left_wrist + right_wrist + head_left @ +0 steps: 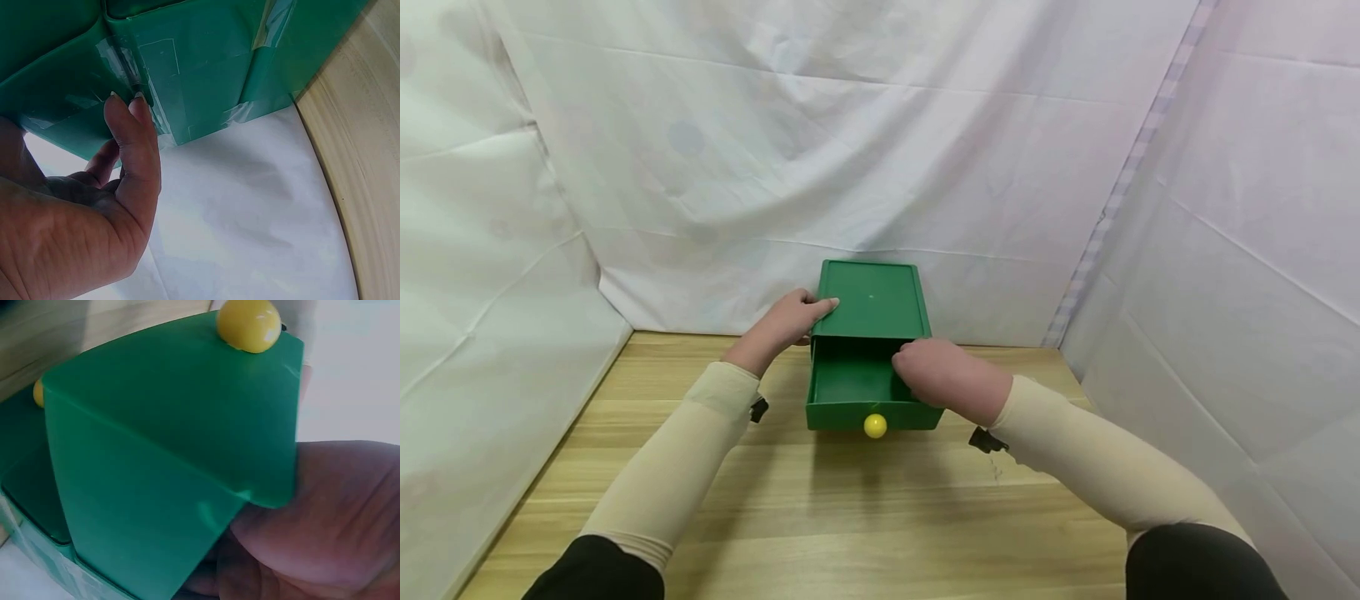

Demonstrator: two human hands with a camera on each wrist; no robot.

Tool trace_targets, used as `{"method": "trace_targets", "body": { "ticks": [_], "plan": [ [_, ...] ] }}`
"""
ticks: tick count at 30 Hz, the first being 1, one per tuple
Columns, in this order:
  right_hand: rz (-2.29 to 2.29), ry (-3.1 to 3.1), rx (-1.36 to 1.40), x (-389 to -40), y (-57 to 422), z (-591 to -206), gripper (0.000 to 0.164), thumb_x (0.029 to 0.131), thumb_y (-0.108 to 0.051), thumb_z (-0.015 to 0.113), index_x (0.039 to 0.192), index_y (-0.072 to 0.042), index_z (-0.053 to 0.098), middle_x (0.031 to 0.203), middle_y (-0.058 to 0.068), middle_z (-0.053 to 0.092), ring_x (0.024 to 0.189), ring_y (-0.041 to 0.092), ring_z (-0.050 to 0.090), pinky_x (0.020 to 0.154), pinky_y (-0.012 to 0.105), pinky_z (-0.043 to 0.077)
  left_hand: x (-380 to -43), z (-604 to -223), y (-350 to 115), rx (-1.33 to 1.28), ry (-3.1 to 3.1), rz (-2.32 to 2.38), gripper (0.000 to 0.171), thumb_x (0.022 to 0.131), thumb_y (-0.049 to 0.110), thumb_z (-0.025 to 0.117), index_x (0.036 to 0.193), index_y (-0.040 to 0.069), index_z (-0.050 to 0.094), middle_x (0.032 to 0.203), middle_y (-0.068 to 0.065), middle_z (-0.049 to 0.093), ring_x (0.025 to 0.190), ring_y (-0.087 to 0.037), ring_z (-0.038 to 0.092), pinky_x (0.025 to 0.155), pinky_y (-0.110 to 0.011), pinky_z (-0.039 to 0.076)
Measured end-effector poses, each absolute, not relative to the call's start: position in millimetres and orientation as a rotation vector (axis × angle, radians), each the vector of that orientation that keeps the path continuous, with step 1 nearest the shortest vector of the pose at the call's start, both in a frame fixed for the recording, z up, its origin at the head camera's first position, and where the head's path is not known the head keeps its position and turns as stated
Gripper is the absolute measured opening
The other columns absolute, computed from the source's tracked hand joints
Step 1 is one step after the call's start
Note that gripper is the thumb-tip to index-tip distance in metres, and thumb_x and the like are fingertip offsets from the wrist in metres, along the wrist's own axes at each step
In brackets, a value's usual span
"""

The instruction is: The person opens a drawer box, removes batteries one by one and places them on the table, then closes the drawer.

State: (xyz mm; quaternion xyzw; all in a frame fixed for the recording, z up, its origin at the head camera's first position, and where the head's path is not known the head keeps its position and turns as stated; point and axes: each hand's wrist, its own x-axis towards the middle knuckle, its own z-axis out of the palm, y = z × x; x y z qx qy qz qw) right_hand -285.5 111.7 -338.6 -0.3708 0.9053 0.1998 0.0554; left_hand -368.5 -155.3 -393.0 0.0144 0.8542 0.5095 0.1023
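A green plastic drawer box [877, 300] stands at the back of the table, its upper drawer [837, 417] pulled out toward me. The drawer front bears a round yellow knob [875, 426]. My left hand [778, 327] holds the box's left side, thumb on the top edge and fingers against the side wall. In the left wrist view, clear tape [162, 87] covers the wall by those fingertips. Over the drawer's right wall reaches my right hand [953, 377], fingers curled down inside. The drawer wall hides those fingertips in the right wrist view, so I cannot tell whether they hold anything.
Below the pulled-out drawer, a second yellow knob [39, 394] shows in the right wrist view. The box rests on a wood-grain table [880, 533]. White cloth [760, 167] hangs right behind the box and along both sides.
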Motion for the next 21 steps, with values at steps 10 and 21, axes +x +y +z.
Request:
{"method": "trace_targets", "body": {
  "ticks": [10,21],
  "plan": [
    [0.577,2.796,-1.078,-283,106,-341,0.012,0.103,-0.011,0.078,0.093,-0.010,0.072,0.088,0.005,0.069,0.076,0.018,0.058,0.074,0.042,0.066,-369,-393,-155,0.046,2.520,1.504,0.076,0.111,0.061,0.059,0.155,0.000,0.047,0.141,-0.022,0.059,0.128,-0.037,0.065,0.110,-0.055,0.056],
    [0.650,2.820,-1.063,-281,101,-343,0.016,0.102,-0.014,0.080,0.088,-0.012,0.074,0.085,0.004,0.072,0.072,0.016,0.058,0.073,0.039,0.067,-368,-394,-156,0.042,2.506,1.526,0.075,0.111,0.060,0.059,0.155,0.001,0.047,0.140,-0.021,0.059,0.127,-0.038,0.065,0.110,-0.057,0.056]
  ]
}}
